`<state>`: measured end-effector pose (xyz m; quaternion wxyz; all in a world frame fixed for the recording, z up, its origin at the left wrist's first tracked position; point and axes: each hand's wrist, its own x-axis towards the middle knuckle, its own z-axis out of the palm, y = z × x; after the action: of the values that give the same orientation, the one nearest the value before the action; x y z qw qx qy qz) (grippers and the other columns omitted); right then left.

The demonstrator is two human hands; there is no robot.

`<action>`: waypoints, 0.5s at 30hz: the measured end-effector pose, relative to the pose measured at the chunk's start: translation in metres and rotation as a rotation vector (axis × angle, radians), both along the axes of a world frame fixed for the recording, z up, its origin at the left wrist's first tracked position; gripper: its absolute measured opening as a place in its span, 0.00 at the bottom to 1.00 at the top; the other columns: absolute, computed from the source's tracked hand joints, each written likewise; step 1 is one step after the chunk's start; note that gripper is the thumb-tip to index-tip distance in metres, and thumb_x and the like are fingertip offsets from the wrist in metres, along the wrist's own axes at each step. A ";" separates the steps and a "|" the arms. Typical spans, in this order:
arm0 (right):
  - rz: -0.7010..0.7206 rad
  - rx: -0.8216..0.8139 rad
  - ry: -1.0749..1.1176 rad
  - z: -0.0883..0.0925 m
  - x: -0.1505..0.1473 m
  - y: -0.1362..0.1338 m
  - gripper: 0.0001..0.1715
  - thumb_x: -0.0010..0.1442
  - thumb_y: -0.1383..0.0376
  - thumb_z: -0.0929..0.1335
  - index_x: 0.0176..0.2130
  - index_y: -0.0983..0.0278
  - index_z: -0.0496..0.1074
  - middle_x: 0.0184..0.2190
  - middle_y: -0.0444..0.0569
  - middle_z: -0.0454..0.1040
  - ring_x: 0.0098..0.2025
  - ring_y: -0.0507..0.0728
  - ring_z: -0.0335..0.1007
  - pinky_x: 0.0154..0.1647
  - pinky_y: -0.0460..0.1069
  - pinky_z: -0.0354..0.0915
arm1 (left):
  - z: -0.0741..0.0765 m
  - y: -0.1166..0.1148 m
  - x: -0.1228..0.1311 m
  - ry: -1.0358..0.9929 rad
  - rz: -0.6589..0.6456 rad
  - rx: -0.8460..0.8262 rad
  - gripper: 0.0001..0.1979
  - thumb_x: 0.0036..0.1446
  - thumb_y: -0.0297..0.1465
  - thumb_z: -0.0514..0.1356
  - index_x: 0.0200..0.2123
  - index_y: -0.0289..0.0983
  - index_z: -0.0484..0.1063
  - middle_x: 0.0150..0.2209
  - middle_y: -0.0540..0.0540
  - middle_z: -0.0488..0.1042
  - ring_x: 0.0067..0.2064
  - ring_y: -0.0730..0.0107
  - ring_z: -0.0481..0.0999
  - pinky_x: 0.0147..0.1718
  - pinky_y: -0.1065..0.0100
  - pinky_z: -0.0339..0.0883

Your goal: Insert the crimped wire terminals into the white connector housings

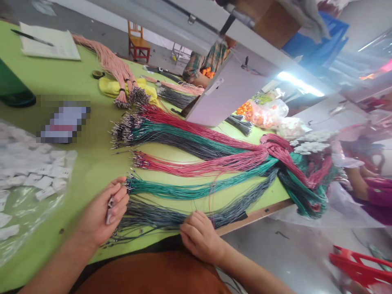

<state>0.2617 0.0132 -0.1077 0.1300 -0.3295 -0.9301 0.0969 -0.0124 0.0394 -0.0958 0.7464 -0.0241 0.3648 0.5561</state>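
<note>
My left hand (102,214) rests on the green table (79,163) with its fingers closed round a small white connector (109,209), right at the terminal ends of the green wire bundle (183,188). My right hand (200,237) lies at the table's near edge, fingers curled down onto the grey wire bundle (165,216), pinching thin wires. A red wire bundle (199,166) lies just beyond, and a red strand runs up from my right fingers.
More red, green and grey bundles (183,136) fan across the table and hang off its right edge. A clear bag of small white parts (27,179) lies at left. Pink bundles (113,67), yellow cloth (112,86), paper with a pen (49,43) and a white panel (226,96) stand farther back.
</note>
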 end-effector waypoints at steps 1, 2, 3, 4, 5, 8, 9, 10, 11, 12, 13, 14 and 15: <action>0.023 -0.017 -0.012 0.004 0.014 -0.005 0.08 0.61 0.72 0.60 0.32 0.62 0.66 0.22 0.45 0.66 0.25 0.53 0.60 0.28 0.49 0.55 | 0.000 0.001 0.001 0.009 0.018 0.000 0.10 0.53 0.18 0.53 0.33 0.35 0.70 0.19 0.55 0.60 0.15 0.82 0.60 0.06 0.83 0.55; 0.031 -0.053 -0.030 0.008 0.025 -0.009 0.09 0.61 0.72 0.60 0.32 0.62 0.65 0.20 0.44 0.65 0.23 0.52 0.59 0.27 0.48 0.54 | -0.001 0.001 0.002 0.031 0.037 -0.013 0.11 0.49 0.16 0.53 0.31 0.35 0.70 0.21 0.53 0.63 0.17 0.81 0.64 0.07 0.82 0.56; 0.023 -0.099 -0.038 0.012 0.033 -0.011 0.09 0.61 0.72 0.60 0.32 0.62 0.65 0.20 0.43 0.65 0.22 0.52 0.59 0.26 0.48 0.54 | -0.001 0.001 0.004 0.063 0.050 -0.033 0.13 0.45 0.14 0.53 0.30 0.34 0.70 0.24 0.51 0.66 0.21 0.79 0.68 0.09 0.82 0.58; -0.002 -0.148 -0.028 0.015 0.037 -0.012 0.09 0.62 0.72 0.60 0.32 0.62 0.65 0.20 0.43 0.66 0.22 0.52 0.60 0.25 0.48 0.54 | 0.000 0.001 0.007 0.104 0.054 -0.052 0.14 0.42 0.13 0.53 0.29 0.34 0.69 0.27 0.49 0.69 0.24 0.77 0.72 0.10 0.82 0.59; -0.036 -0.188 0.000 0.017 0.036 -0.012 0.09 0.62 0.71 0.60 0.33 0.62 0.65 0.21 0.44 0.67 0.23 0.51 0.61 0.25 0.47 0.55 | 0.001 0.001 0.009 0.150 0.045 -0.066 0.14 0.41 0.12 0.53 0.29 0.34 0.69 0.30 0.47 0.71 0.28 0.74 0.74 0.11 0.82 0.59; -0.120 -0.185 0.086 0.017 0.011 -0.002 0.07 0.62 0.71 0.60 0.37 0.62 0.67 0.25 0.46 0.70 0.26 0.52 0.64 0.28 0.47 0.57 | 0.006 -0.004 0.016 0.295 -0.037 -0.054 0.11 0.48 0.16 0.57 0.34 0.35 0.69 0.38 0.43 0.74 0.34 0.70 0.76 0.10 0.83 0.56; -0.128 -0.153 0.067 0.014 -0.002 0.003 0.07 0.62 0.70 0.61 0.37 0.63 0.67 0.26 0.47 0.70 0.28 0.53 0.64 0.30 0.47 0.57 | 0.008 -0.006 0.016 0.338 -0.065 -0.033 0.10 0.50 0.19 0.59 0.36 0.36 0.69 0.40 0.42 0.74 0.35 0.70 0.76 0.09 0.83 0.55; -0.131 -0.112 0.019 0.010 -0.015 0.008 0.06 0.61 0.70 0.62 0.36 0.63 0.68 0.27 0.48 0.69 0.30 0.54 0.64 0.31 0.48 0.58 | 0.009 -0.008 0.016 0.380 -0.083 -0.012 0.09 0.51 0.22 0.60 0.38 0.36 0.69 0.41 0.42 0.74 0.34 0.71 0.76 0.09 0.83 0.54; -0.134 -0.071 -0.049 0.004 -0.027 0.013 0.06 0.60 0.70 0.62 0.34 0.64 0.68 0.28 0.49 0.69 0.31 0.55 0.63 0.32 0.49 0.58 | 0.010 -0.011 0.014 0.418 -0.099 0.008 0.09 0.52 0.25 0.61 0.39 0.36 0.69 0.40 0.43 0.75 0.31 0.74 0.75 0.09 0.84 0.53; -0.135 -0.038 -0.113 -0.001 -0.038 0.017 0.06 0.59 0.71 0.63 0.31 0.64 0.68 0.28 0.49 0.68 0.31 0.55 0.62 0.33 0.49 0.57 | 0.009 -0.014 0.011 0.449 -0.115 0.024 0.09 0.52 0.28 0.62 0.39 0.36 0.70 0.38 0.44 0.75 0.27 0.77 0.73 0.09 0.84 0.53; -0.137 -0.021 -0.158 -0.007 -0.045 0.019 0.07 0.58 0.72 0.63 0.29 0.64 0.67 0.27 0.49 0.67 0.31 0.55 0.61 0.33 0.50 0.57 | 0.008 -0.017 0.007 0.475 -0.127 0.035 0.09 0.52 0.31 0.63 0.38 0.35 0.71 0.34 0.46 0.75 0.22 0.81 0.69 0.09 0.84 0.52; -0.144 -0.021 -0.169 -0.011 -0.050 0.021 0.08 0.57 0.74 0.63 0.27 0.64 0.66 0.27 0.49 0.67 0.31 0.55 0.61 0.33 0.50 0.57 | 0.007 -0.019 0.002 0.495 -0.128 0.044 0.10 0.52 0.33 0.63 0.37 0.35 0.71 0.29 0.49 0.74 0.19 0.84 0.64 0.09 0.84 0.52; -0.156 -0.040 -0.141 -0.014 -0.051 0.022 0.09 0.56 0.74 0.63 0.27 0.64 0.65 0.27 0.48 0.67 0.31 0.55 0.61 0.33 0.50 0.57 | 0.004 -0.021 -0.004 0.514 -0.106 0.052 0.10 0.52 0.35 0.63 0.35 0.34 0.72 0.26 0.51 0.72 0.17 0.85 0.61 0.10 0.84 0.52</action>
<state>0.2108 0.0355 -0.1219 0.0646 -0.4096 -0.9063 0.0817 -0.0162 0.0186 -0.0913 0.6576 0.1563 0.5289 0.5133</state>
